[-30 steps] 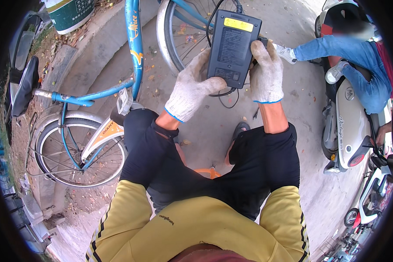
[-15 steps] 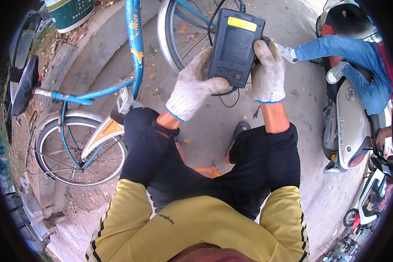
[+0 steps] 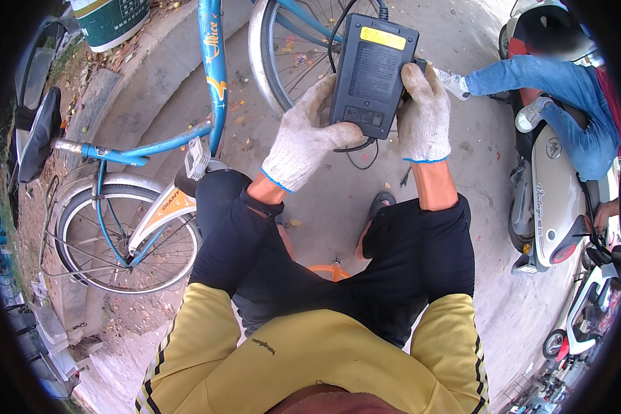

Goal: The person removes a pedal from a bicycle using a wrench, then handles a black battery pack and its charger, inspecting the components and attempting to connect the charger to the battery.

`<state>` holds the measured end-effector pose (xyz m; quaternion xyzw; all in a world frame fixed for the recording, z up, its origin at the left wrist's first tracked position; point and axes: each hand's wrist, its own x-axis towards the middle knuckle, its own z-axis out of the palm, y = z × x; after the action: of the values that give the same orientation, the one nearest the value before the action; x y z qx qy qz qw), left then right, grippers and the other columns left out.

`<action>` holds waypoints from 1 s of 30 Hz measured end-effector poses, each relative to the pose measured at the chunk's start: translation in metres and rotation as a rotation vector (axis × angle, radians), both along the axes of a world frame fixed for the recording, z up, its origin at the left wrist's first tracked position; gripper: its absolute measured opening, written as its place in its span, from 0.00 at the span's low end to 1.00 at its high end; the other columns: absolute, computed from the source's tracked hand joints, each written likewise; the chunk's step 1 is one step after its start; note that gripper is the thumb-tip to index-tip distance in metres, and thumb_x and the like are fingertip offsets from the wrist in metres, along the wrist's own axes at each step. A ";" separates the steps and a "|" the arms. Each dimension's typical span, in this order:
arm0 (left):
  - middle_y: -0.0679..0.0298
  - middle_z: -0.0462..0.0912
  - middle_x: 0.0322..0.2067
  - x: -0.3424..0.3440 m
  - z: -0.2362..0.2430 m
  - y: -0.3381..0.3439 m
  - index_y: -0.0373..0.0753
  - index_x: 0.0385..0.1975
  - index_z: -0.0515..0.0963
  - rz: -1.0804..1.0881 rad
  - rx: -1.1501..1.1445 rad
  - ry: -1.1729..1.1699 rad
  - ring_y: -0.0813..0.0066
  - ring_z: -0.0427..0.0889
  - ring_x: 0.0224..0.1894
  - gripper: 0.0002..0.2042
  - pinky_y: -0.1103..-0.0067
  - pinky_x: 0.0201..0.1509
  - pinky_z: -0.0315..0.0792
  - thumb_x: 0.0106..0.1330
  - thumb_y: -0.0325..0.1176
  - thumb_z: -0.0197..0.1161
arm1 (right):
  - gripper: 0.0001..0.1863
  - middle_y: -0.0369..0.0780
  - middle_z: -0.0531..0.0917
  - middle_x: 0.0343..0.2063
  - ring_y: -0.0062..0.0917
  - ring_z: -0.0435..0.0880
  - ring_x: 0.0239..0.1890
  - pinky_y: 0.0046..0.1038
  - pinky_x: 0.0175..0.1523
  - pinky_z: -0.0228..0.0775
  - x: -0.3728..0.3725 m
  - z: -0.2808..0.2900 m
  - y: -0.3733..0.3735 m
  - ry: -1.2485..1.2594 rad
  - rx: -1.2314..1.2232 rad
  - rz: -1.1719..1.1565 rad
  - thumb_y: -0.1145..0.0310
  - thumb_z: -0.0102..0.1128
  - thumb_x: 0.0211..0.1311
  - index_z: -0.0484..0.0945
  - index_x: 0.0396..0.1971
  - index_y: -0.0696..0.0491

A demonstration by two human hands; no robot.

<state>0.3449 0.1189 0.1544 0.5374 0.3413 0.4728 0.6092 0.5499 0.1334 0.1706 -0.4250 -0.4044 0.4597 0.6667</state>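
Note:
I hold a black rectangular charger box point(image 3: 371, 72) with a yellow label in both gloved hands, in front of me above my knees. My left hand point(image 3: 303, 138) in a white knit glove grips its lower left edge, thumb across the bottom. My right hand point(image 3: 423, 114), also gloved, clasps its right side. Black cables point(image 3: 338, 27) run from the top of the box, and another loops below it. I am seated, legs in black shorts, yellow shirt.
A blue bicycle point(image 3: 210, 83) stands at the left, its rear wheel point(image 3: 121, 238) beside my left knee and front wheel point(image 3: 283, 55) behind the box. A person in jeans point(image 3: 552, 83) sits on a white scooter point(image 3: 552, 200) at the right. Green bin point(image 3: 110, 21) at top left.
Both hands have lifted the charger box slightly higher and nearer the camera; the grip stays the same.

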 end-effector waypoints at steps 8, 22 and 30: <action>0.52 0.75 0.66 0.001 0.009 -0.004 0.28 0.75 0.62 -0.017 -0.037 -0.045 0.64 0.73 0.69 0.52 0.70 0.75 0.67 0.52 0.40 0.85 | 0.29 0.47 0.83 0.47 0.32 0.87 0.49 0.36 0.52 0.86 0.001 -0.002 0.000 -0.033 -0.013 -0.011 0.58 0.65 0.73 0.71 0.62 0.65; 0.41 0.66 0.73 -0.001 0.007 0.000 0.23 0.77 0.54 -0.045 -0.025 0.013 0.58 0.71 0.73 0.53 0.69 0.74 0.71 0.55 0.34 0.83 | 0.31 0.49 0.82 0.49 0.34 0.87 0.51 0.38 0.55 0.84 -0.001 -0.001 0.000 0.015 -0.037 0.003 0.58 0.65 0.73 0.70 0.63 0.66; 0.41 0.67 0.72 0.000 0.007 0.000 0.23 0.77 0.55 -0.028 -0.014 0.030 0.57 0.72 0.72 0.53 0.69 0.73 0.72 0.55 0.34 0.82 | 0.33 0.48 0.82 0.49 0.34 0.87 0.51 0.38 0.55 0.84 0.000 0.000 0.000 0.043 -0.016 0.013 0.58 0.68 0.71 0.69 0.63 0.67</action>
<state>0.3444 0.1185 0.1611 0.5450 0.3461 0.4538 0.6143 0.5502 0.1338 0.1708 -0.4177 -0.3890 0.4764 0.6688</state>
